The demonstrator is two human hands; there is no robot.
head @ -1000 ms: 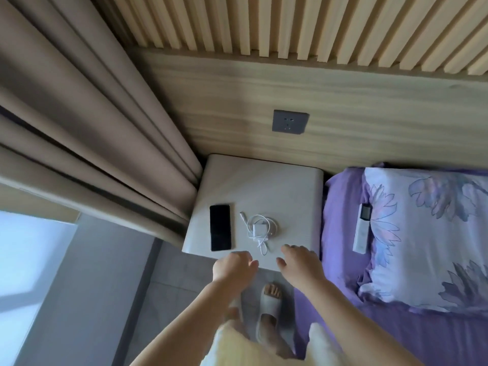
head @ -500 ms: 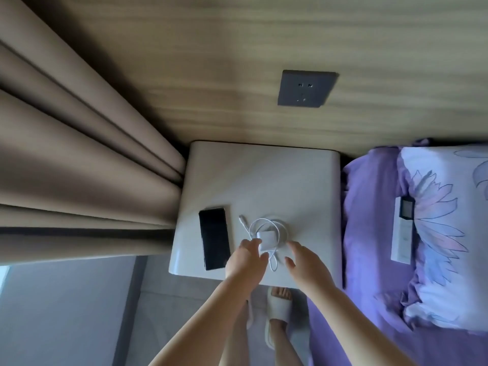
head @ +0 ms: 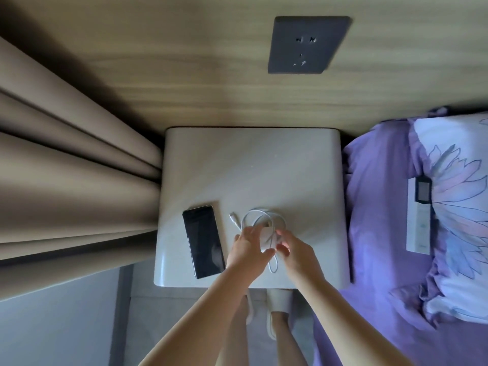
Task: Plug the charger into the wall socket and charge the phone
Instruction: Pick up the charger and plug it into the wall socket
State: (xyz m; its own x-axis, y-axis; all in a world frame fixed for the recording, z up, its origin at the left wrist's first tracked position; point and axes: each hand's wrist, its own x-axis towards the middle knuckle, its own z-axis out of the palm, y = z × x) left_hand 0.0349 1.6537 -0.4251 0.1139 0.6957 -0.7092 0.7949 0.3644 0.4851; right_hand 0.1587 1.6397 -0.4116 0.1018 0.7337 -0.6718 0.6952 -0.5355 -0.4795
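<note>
- Bedside table (head: 250, 165): pale top, set against the wood-panelled wall (head: 184, 62), between curtain (head: 66, 167) and bed (head: 377, 207).
- Wall socket (head: 307, 44): dark plate on the panel above the table's far edge, well apart from the charger; slots bare, path from table to plate unobstructed.
- Phone (head: 204, 240): black, screen up and dark, flat on the near-left part of the table, just beside the left hand, not touching it.
- Charger (head: 266, 236): white block near the table's front edge, mostly covered by both sets of fingers.
- Cable (head: 261, 216): white, loosely coiled around and behind the charger; 1 loop trailing toward the front edge; free connector lying between phone and coil.
- Left hand (head: 248, 250): fingers curled onto the charger's left side, touching it.
- Right hand (head: 294, 248): fingertips closed against the charger's right side; firm grip or mere contact not discernible for either hand.
- Remote control (head: 420, 215): white with a small dark display, lying on the floral pillow (head: 462, 207).
- Curtain folds hard against the table's left edge.
- Feet in pale slippers (head: 277, 303) partly hidden under the table's front edge and behind the forearms.
- Pillow and bed cut off by the right frame edge.
</note>
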